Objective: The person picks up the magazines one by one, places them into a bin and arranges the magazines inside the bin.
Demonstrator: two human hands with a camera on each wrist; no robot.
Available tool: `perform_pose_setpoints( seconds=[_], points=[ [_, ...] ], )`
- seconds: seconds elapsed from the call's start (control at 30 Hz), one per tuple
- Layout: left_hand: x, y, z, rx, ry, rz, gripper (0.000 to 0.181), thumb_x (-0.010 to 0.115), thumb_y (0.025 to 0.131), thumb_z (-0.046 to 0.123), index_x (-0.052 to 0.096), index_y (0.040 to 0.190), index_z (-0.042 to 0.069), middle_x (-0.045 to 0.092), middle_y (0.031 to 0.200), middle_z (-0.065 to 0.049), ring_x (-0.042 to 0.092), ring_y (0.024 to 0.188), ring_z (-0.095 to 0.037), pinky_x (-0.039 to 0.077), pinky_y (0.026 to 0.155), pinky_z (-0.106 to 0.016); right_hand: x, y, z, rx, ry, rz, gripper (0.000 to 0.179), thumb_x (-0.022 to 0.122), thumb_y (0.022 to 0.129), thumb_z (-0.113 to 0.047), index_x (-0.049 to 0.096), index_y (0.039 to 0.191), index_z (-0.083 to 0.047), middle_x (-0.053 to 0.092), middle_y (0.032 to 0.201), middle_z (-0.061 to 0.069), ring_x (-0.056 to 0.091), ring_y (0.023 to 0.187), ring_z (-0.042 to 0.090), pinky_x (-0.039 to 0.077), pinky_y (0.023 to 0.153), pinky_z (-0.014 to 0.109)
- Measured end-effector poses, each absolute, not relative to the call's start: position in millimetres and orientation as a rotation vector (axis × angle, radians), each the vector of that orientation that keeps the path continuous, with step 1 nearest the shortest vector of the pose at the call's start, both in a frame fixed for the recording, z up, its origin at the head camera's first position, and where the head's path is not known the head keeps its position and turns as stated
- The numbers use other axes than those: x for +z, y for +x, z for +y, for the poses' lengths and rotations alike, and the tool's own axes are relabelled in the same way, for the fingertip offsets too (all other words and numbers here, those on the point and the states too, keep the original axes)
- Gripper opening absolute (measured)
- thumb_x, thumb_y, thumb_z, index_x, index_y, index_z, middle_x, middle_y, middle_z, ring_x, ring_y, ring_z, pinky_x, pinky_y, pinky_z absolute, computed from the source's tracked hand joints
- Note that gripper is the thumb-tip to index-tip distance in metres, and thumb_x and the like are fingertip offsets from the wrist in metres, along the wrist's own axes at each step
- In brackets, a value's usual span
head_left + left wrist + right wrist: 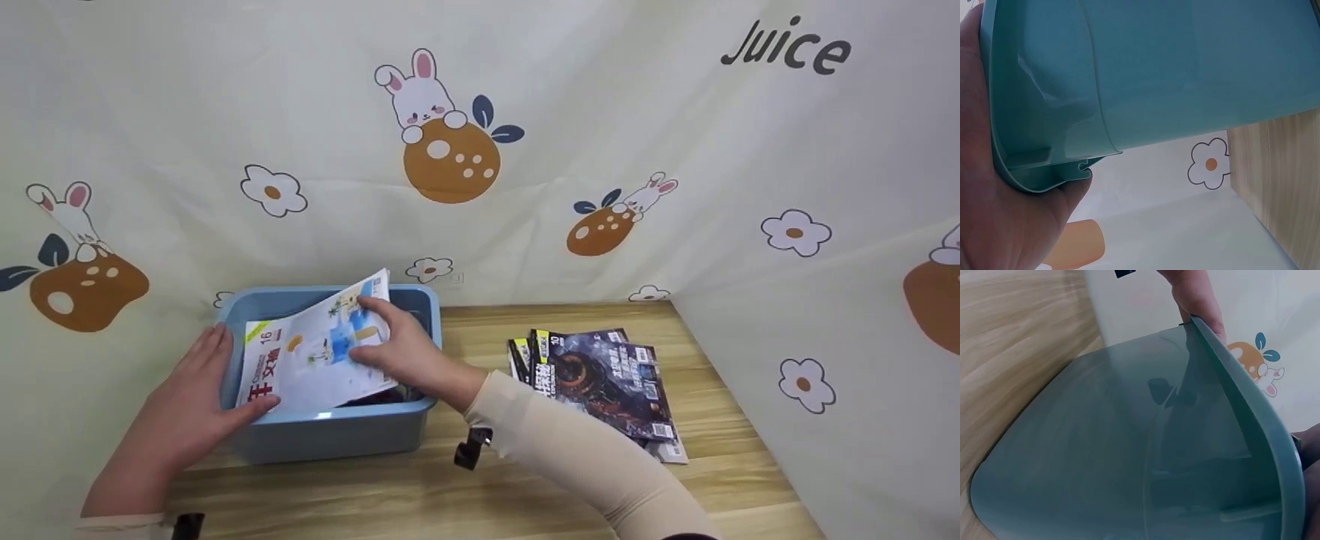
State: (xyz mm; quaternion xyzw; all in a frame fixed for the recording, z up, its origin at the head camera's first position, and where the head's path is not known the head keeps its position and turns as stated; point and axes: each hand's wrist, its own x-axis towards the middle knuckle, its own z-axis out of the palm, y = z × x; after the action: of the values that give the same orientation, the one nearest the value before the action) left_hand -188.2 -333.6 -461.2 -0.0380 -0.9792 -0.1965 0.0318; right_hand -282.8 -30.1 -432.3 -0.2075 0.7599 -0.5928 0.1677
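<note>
A magazine point(319, 352) with a white and blue beach-scene cover lies slanted in the blue plastic bin point(337, 439), its upper right corner above the back rim. My right hand point(409, 349) holds it by the right side, thumb and index finger on the cover, the other fingers hidden. At the bin's front left corner my left hand point(191, 390) grips the rim, its fingers along the left side and its thumb by the magazine's lower corner. The left wrist view has this hand point(999, 208) wrapped against the rim. Most of the bin's inside is covered by the magazine.
Right of the bin, a loose stack of dark-covered magazines point(600, 382) lies on the wooden table point(465, 495). A curtain point(337, 112) printed with rabbits, oranges and flowers encloses the back and sides.
</note>
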Motion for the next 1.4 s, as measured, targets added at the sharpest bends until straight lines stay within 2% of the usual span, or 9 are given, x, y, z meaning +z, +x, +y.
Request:
perform_pose_setpoints(
  seconds=[0.27, 0.5, 0.67, 0.9, 1.0, 1.07, 1.17, 1.27, 1.4],
  points=[
    [-461.9, -185.8, -330.7, -0.609, -0.131, -3.021, 0.131, 0.069, 0.093, 0.079, 0.014, 0.172, -0.010, 0.006, 0.179, -0.035, 0.004, 0.166, -0.055, 0.022, 0.117, -0.085, -438.1, -279.9, -27.7, -1.565, -0.620, 2.166, 0.090, 0.087, 0.095, -0.007, 0.044, 0.171, -0.026, 0.071, 0.117, -0.002, 0.078, 0.094, 0.014, 0.067, 0.080, 0.031],
    [-459.3, -188.2, -326.6, -0.618, -0.135, -3.007, 0.133, 0.070, 0.091, 0.081, 0.011, 0.173, -0.006, 0.005, 0.181, -0.031, 0.004, 0.166, -0.055, 0.024, 0.115, -0.086, -436.9, -281.3, -22.1, -1.561, -0.589, 2.087, 0.094, 0.087, 0.095, -0.007, 0.039, 0.173, -0.028, 0.072, 0.117, 0.000, 0.079, 0.097, 0.018, 0.068, 0.082, 0.034],
    [-460.6, -187.7, -328.3, -0.613, -0.144, -3.010, 0.133, 0.071, 0.091, 0.080, 0.012, 0.173, -0.006, 0.005, 0.181, -0.032, 0.005, 0.166, -0.055, 0.024, 0.114, -0.087, -438.6, -281.2, -22.0, -1.522, -0.609, 2.101, 0.093, 0.088, 0.095, -0.013, 0.039, 0.173, -0.029, 0.072, 0.118, -0.002, 0.079, 0.096, 0.017, 0.067, 0.083, 0.033],
    [-461.1, -186.1, -330.7, -0.611, -0.154, -2.986, 0.129, 0.068, 0.094, 0.080, 0.015, 0.172, -0.008, 0.010, 0.180, -0.033, 0.009, 0.166, -0.056, 0.026, 0.115, -0.086, -440.6, -282.2, -24.4, -1.646, -0.639, 2.159, 0.066, 0.087, 0.098, -0.023, 0.060, 0.158, -0.026, 0.070, 0.132, 0.005, 0.080, 0.093, 0.015, 0.067, 0.081, 0.031],
    [-460.9, -185.1, -332.0, -0.603, -0.168, -2.969, 0.128, 0.068, 0.094, 0.078, 0.016, 0.171, -0.010, 0.011, 0.179, -0.035, 0.011, 0.165, -0.056, 0.027, 0.115, -0.086, -440.4, -281.7, -24.1, -1.743, -0.641, 2.222, 0.050, 0.087, 0.099, -0.022, 0.069, 0.146, -0.023, 0.067, 0.117, 0.007, 0.072, 0.088, 0.009, 0.062, 0.075, 0.026],
    [-460.5, -184.8, -332.4, -0.595, -0.173, -2.960, 0.128, 0.069, 0.094, 0.078, 0.017, 0.171, -0.011, 0.012, 0.179, -0.035, 0.011, 0.165, -0.056, 0.027, 0.115, -0.086, -439.4, -281.4, -24.0, -1.808, -0.660, 2.274, 0.039, 0.087, 0.098, -0.020, 0.074, 0.136, -0.020, 0.060, 0.105, 0.006, 0.062, 0.083, 0.007, 0.055, 0.072, 0.023],
    [-459.8, -184.0, -333.0, -0.589, -0.171, -2.951, 0.127, 0.069, 0.094, 0.077, 0.018, 0.170, -0.012, 0.013, 0.178, -0.035, 0.011, 0.166, -0.055, 0.027, 0.116, -0.086, -437.2, -281.0, -22.2, -1.920, -0.709, 2.264, 0.027, 0.085, 0.099, -0.015, 0.076, 0.125, -0.013, 0.056, 0.096, 0.002, 0.052, 0.077, 0.008, 0.047, 0.070, 0.023],
    [-460.2, -183.1, -333.1, -0.597, -0.160, -2.953, 0.128, 0.070, 0.094, 0.077, 0.018, 0.170, -0.012, 0.012, 0.179, -0.035, 0.009, 0.166, -0.055, 0.027, 0.116, -0.086, -433.8, -280.7, -13.7, -2.027, -0.752, 2.205, 0.023, 0.081, 0.101, -0.010, 0.074, 0.122, -0.005, 0.056, 0.099, -0.002, 0.053, 0.076, 0.009, 0.048, 0.071, 0.022],
    [-461.3, -182.7, -332.8, -0.599, -0.155, -2.955, 0.127, 0.069, 0.095, 0.076, 0.017, 0.171, -0.011, 0.011, 0.179, -0.035, 0.007, 0.166, -0.054, 0.026, 0.114, -0.087, -431.9, -282.0, 15.0, -2.088, -0.766, 2.193, 0.019, 0.077, 0.104, -0.006, 0.071, 0.121, 0.001, 0.061, 0.103, 0.001, 0.058, 0.081, 0.011, 0.050, 0.073, 0.022]
  ],
)
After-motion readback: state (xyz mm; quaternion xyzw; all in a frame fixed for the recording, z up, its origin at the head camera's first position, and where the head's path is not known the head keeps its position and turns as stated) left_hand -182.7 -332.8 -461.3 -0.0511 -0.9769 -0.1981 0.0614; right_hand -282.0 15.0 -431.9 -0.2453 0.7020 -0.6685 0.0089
